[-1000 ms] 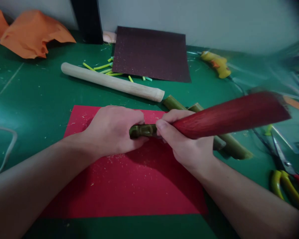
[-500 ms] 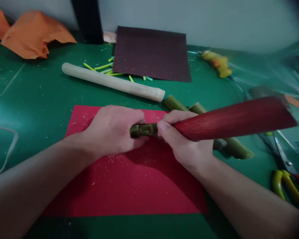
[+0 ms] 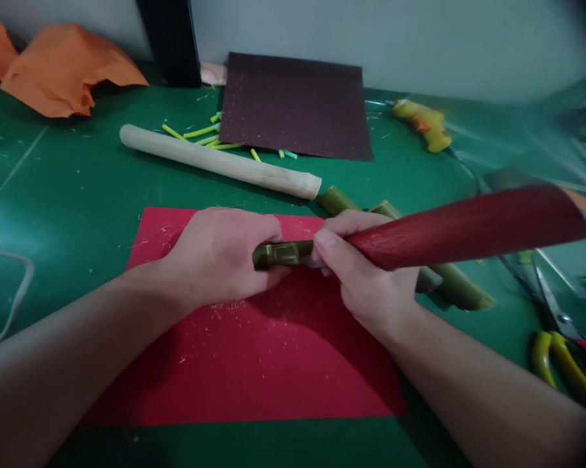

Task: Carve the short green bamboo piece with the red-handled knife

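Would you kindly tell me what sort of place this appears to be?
Probably a craft workbench: scissors, what looks like a yellow glue gun and cut bamboo pieces lie on a green tabletop.

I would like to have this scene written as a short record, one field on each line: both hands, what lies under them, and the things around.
Left hand: the left hand grips a short green piece
Right hand: the right hand holds a long red bar, fingers near the green piece's right end
Under the hands: red sheet with pale crumbs
Behind: pale stick, dark sheet
Right side: yellow glue gun, scissors
Far left: crumpled orange sheet
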### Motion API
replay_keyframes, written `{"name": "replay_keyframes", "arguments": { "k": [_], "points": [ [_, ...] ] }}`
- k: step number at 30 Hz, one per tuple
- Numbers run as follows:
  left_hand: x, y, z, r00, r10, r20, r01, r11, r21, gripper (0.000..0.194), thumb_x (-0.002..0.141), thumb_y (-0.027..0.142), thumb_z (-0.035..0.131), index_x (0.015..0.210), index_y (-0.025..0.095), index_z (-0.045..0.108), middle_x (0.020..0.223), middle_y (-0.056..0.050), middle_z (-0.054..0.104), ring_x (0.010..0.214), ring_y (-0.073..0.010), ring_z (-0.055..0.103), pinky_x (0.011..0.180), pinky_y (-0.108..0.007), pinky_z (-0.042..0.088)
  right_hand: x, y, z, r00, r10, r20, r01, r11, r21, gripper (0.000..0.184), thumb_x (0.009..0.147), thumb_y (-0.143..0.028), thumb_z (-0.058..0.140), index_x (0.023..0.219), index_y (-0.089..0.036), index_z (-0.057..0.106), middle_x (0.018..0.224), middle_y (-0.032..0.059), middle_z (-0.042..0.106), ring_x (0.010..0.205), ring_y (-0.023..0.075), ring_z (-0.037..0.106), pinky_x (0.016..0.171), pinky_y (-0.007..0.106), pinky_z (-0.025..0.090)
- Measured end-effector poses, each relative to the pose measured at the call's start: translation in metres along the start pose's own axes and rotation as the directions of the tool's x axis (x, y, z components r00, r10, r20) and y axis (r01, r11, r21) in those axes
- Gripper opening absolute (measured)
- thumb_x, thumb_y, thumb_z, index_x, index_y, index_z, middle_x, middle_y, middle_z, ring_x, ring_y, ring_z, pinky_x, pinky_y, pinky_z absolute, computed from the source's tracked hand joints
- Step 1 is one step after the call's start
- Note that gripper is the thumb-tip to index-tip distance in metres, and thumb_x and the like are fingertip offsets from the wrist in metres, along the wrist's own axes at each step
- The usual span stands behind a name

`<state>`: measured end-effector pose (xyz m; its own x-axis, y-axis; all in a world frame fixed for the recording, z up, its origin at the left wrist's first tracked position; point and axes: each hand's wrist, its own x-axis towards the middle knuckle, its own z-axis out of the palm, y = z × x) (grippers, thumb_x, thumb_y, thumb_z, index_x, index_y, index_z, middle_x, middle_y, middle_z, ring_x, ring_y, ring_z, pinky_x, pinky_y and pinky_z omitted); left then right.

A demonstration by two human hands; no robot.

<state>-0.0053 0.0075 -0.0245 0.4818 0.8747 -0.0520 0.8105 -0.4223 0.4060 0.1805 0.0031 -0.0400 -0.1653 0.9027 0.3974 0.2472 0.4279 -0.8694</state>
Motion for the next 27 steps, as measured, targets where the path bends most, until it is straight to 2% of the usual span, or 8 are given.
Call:
{"name": "replay_keyframes", "arguments": {
  "k": [5, 10, 12, 20, 22, 27],
  "points": [
    [-0.0010, -0.0004, 0.0002, 1.000, 0.009, -0.025, -0.008, 1.000, 0.016, 0.028, 0.084, 0.048, 0.057, 0.074, 0.022, 0.061, 0.068, 0.000, 0.065, 0.060, -0.0155, 0.052, 0.052, -0.028, 0.025, -0.0001, -0.0012, -0.0004, 0.996, -0.035, 0.081, 0.036, 0.999, -0.014, 0.027, 0.080, -0.015, 0.063, 0.056, -0.025, 0.058, 0.053, -0.0031, 0.058, 0.048, 0.0116, 0.056, 0.044, 0.026, 0.044],
    [-0.0013, -0.0021, 0.0012, 1.000, 0.025, -0.007, -0.025, 1.000, 0.006, 0.024, 0.085, 0.045, 0.056, 0.081, 0.023, 0.065, 0.076, -0.001, 0.068, 0.066, -0.0176, 0.056, 0.054, -0.029, 0.028, 0.0002, 0.0001, 0.0014, 0.999, -0.005, -0.045, 0.005, 1.000, -0.004, 0.023, 0.082, -0.019, 0.065, 0.061, -0.027, 0.063, 0.054, -0.0029, 0.059, 0.047, 0.0121, 0.053, 0.045, 0.029, 0.044],
    [-0.0010, -0.0019, 0.0010, 1.000, 0.024, -0.005, -0.024, 1.000, 0.004, 0.024, 0.085, 0.045, 0.056, 0.082, 0.023, 0.065, 0.077, -0.001, 0.069, 0.069, -0.0186, 0.058, 0.055, -0.029, 0.028, 0.0004, 0.0012, 0.0015, 0.998, -0.010, -0.060, 0.011, 1.000, 0.006, 0.023, 0.082, -0.020, 0.065, 0.061, -0.027, 0.063, 0.053, -0.0032, 0.058, 0.046, 0.0117, 0.052, 0.045, 0.029, 0.044],
    [-0.0017, -0.0008, 0.0007, 0.999, 0.021, -0.025, -0.021, 1.000, 0.018, 0.028, 0.084, 0.048, 0.058, 0.075, 0.022, 0.062, 0.067, 0.000, 0.064, 0.059, -0.0151, 0.053, 0.052, -0.028, 0.025, 0.0004, -0.0012, -0.0008, 0.993, -0.040, 0.108, 0.043, 0.999, -0.031, 0.027, 0.081, -0.015, 0.063, 0.057, -0.025, 0.058, 0.054, -0.0033, 0.059, 0.050, 0.0125, 0.057, 0.045, 0.027, 0.045],
    [-0.0018, -0.0013, 0.0013, 0.999, 0.026, -0.028, -0.026, 0.999, 0.021, 0.028, 0.085, 0.048, 0.057, 0.076, 0.022, 0.063, 0.068, 0.000, 0.065, 0.059, -0.0155, 0.053, 0.052, -0.028, 0.025, 0.0004, -0.0011, 0.0000, 0.997, -0.031, 0.076, 0.033, 0.999, -0.028, 0.026, 0.080, -0.015, 0.064, 0.057, -0.025, 0.059, 0.056, -0.0034, 0.060, 0.050, 0.0119, 0.057, 0.046, 0.027, 0.045],
    [-0.0015, -0.0015, 0.0005, 1.000, 0.026, -0.005, -0.026, 0.999, 0.023, 0.023, 0.083, 0.044, 0.058, 0.084, 0.023, 0.066, 0.078, -0.002, 0.069, 0.070, -0.0194, 0.059, 0.055, -0.029, 0.028, 0.0004, 0.0010, 0.0024, 0.992, 0.040, -0.123, -0.039, 0.999, 0.004, 0.020, 0.082, -0.022, 0.067, 0.062, -0.025, 0.065, 0.055, -0.0033, 0.059, 0.049, 0.0116, 0.053, 0.050, 0.030, 0.046]
  ]
}}
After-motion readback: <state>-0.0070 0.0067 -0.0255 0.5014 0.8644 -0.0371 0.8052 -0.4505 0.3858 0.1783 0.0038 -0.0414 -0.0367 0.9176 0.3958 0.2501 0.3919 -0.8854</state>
